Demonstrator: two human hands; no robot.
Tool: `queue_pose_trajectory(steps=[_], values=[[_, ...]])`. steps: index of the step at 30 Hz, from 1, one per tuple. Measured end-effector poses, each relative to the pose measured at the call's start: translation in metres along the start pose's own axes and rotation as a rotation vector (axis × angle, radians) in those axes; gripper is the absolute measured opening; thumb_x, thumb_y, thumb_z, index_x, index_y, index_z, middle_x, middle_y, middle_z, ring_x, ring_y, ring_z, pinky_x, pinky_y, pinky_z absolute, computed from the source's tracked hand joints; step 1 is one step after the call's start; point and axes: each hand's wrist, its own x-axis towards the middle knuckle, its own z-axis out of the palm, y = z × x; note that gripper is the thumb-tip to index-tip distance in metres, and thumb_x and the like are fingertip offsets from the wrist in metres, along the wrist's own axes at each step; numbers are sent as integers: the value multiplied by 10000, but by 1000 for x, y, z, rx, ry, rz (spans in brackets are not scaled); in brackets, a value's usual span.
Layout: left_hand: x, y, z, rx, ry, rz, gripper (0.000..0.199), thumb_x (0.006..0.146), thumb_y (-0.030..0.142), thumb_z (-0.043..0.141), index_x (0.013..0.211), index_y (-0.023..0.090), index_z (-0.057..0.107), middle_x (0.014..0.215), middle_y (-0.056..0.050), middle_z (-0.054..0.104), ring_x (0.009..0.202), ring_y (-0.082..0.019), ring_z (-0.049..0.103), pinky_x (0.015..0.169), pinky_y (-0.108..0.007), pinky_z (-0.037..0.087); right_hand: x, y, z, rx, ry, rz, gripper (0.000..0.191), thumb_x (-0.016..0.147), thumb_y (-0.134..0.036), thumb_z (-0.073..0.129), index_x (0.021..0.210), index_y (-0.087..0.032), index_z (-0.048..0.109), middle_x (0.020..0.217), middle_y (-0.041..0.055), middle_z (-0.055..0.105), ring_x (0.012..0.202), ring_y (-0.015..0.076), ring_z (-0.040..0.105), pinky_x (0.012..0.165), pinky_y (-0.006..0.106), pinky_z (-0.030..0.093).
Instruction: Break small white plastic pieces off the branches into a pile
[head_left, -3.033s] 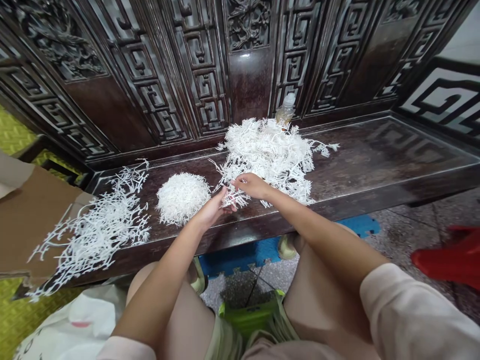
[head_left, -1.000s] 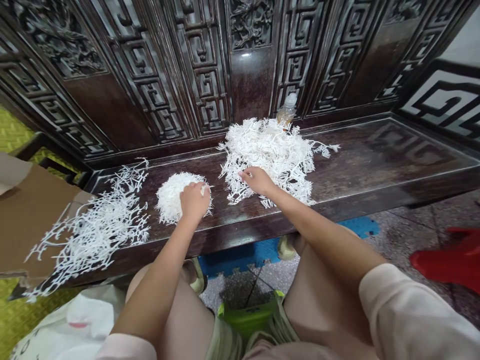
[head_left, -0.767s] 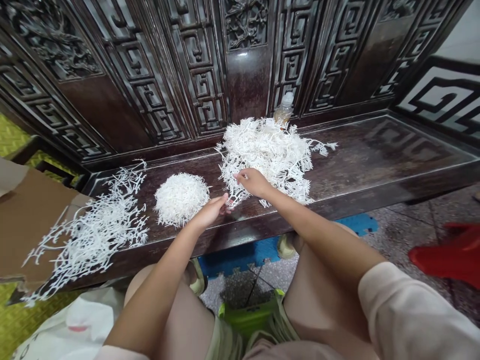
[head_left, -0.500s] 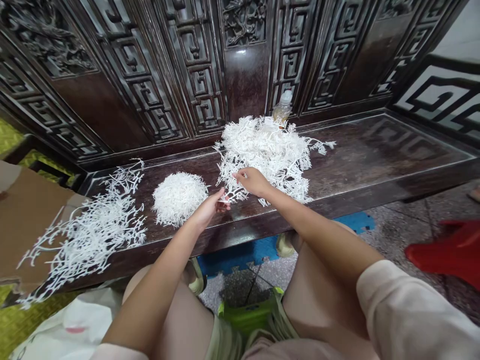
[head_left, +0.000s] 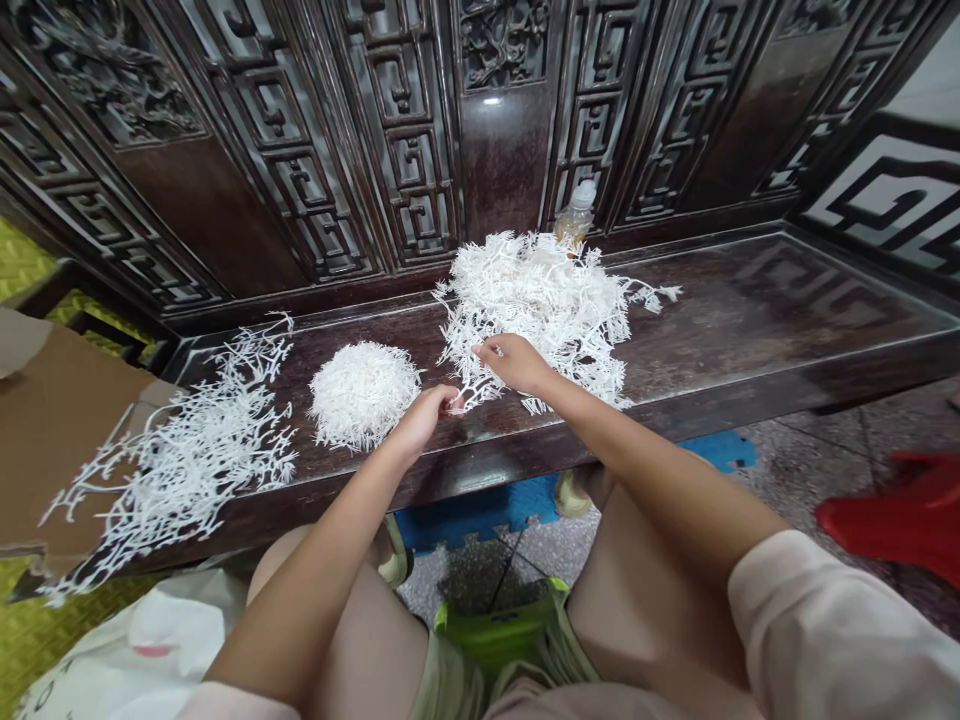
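Note:
Between my hands lies a white branched plastic sprig (head_left: 484, 388), at the front of a large heap of similar white sprigs (head_left: 540, 290). My left hand (head_left: 426, 420) is closed on the sprig's near left end, thumb and fingers pinched together. My right hand (head_left: 514, 362) is closed in a pinch at the heap's front edge, just above the sprig; what its fingertips hold is too small to make out. Left of my left hand sits a round mound of small white pieces (head_left: 365, 395). Farther left is a tangle of bare white branching stems (head_left: 199, 460).
All the piles rest on a dark wooden bench (head_left: 720, 340) with a carved back (head_left: 506, 150). A clear bottle with a white cap (head_left: 576, 210) stands behind the heap. A cardboard box (head_left: 67, 430) is at the left, and a red stool (head_left: 900, 510) at the right.
My left hand's fingers have closed in around the sprig's end, where they were more spread before. My right hand has barely moved. The whole view has shifted slightly.

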Motion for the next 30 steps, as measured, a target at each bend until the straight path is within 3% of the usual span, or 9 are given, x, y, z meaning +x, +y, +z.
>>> queue_pose_trajectory(steps=[4,8,13,15,18,20,23,26,30], values=[[-3,0,4,-18,-125,72,234,655,282,338,445,183,315,536,-4,440,605,-121,454,664,-248,384,1,0,-3,-73,55,32,395,796,-449,377,585,-156,538,591,22,532,564,118,445,566,227,294],[-4,-1,14,14,-64,140,240,678,270,297,453,188,308,516,0,409,602,-130,439,669,-257,364,1,-2,0,-164,124,66,372,808,-419,372,597,-160,536,564,34,517,536,128,428,536,241,267],[-14,1,30,69,98,157,256,695,267,280,451,193,304,503,-2,397,555,-133,396,630,-266,345,6,2,13,-237,227,119,319,820,-351,377,645,-154,557,600,68,549,567,152,468,542,261,278],[-28,5,33,114,106,220,251,686,241,281,443,192,321,504,-5,387,547,-133,389,614,-269,335,10,17,6,-239,259,224,277,822,-300,390,683,-138,566,656,85,570,586,143,482,548,257,291],[-51,14,29,126,49,353,237,673,214,294,439,190,319,542,-16,415,578,-137,413,611,-268,337,14,50,-23,-238,317,469,246,823,-212,386,719,-77,563,717,141,576,612,127,495,561,257,298],[-55,18,18,114,65,375,225,673,217,301,451,189,329,567,-20,443,609,-140,436,629,-265,348,13,68,-43,-269,343,495,276,820,-226,386,714,-42,562,755,200,565,696,158,508,596,280,292],[-37,17,-12,190,173,246,210,679,255,314,526,184,440,584,-11,479,611,-142,455,636,-263,358,11,69,-50,-254,272,438,342,818,-309,383,638,-80,561,678,156,567,645,153,505,589,282,297],[-5,10,-50,347,320,90,235,686,291,322,600,177,510,669,-24,551,652,-157,489,633,-267,362,13,45,-29,-171,180,316,377,807,-398,379,604,-133,555,643,81,574,596,132,497,593,260,328],[21,0,-86,684,534,36,251,707,296,350,784,195,566,846,-59,588,815,-209,520,718,-315,365,12,15,1,-2,104,211,372,780,-418,407,559,-150,541,679,56,583,685,156,521,659,265,350]])
